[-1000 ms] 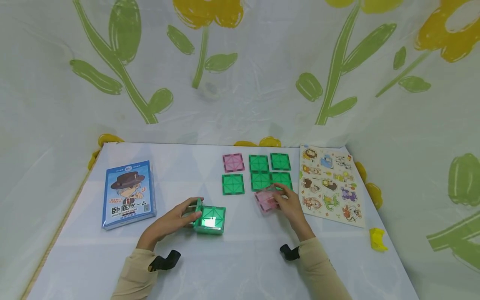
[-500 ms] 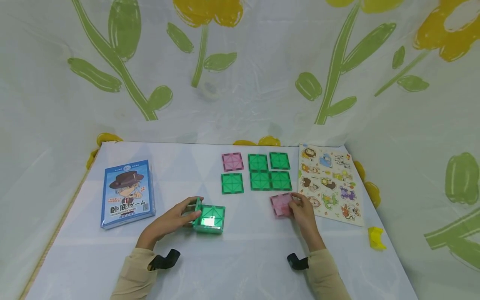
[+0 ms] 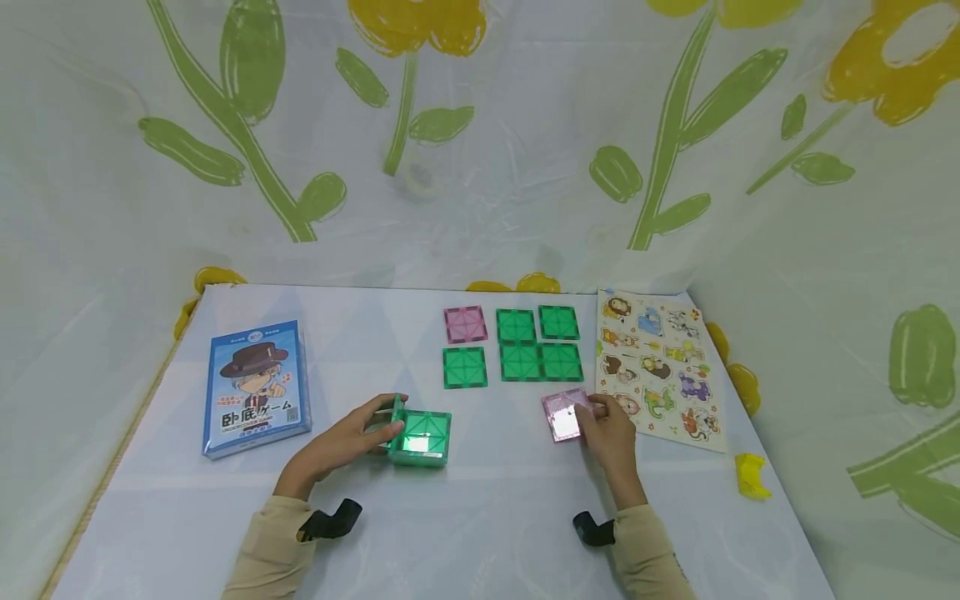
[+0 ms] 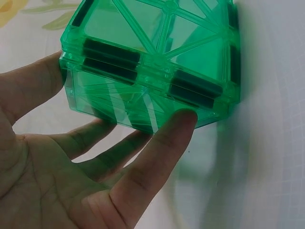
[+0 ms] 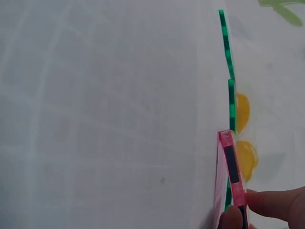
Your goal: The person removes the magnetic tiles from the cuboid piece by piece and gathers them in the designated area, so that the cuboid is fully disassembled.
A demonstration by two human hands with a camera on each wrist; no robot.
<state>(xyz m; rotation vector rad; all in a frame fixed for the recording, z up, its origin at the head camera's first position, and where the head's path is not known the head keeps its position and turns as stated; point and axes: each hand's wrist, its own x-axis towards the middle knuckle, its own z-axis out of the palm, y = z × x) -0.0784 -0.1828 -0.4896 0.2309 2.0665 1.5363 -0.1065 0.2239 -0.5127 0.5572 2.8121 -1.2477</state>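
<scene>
My left hand (image 3: 352,437) grips the left side of a green magnetic-tile box (image 3: 426,435) on the table. In the left wrist view, the thumb and fingers spread along the side of the green box (image 4: 152,62), whose tiles meet edge to edge. Farther right, my right hand (image 3: 611,429) pinches a pink square magnetic tile (image 3: 558,414) by its right edge. The right wrist view shows this pink tile (image 5: 228,162) edge-on between thumb and finger, tilted. Several green square tiles (image 3: 517,325) and one pink tile (image 3: 465,324) lie flat beyond the hands.
On the left lies a blue boxed card game (image 3: 257,387) with a cartoon figure. A sheet of animal stickers (image 3: 663,367) lies at the back right, and a small yellow piece (image 3: 752,477) sits near the right edge. A flower-printed sheet (image 3: 517,208) rises behind the table.
My right hand has carried the pink tile rightward and toward me, away from the flat green tiles, and its face now catches a bright reflection. The left hand stays put on the green box.
</scene>
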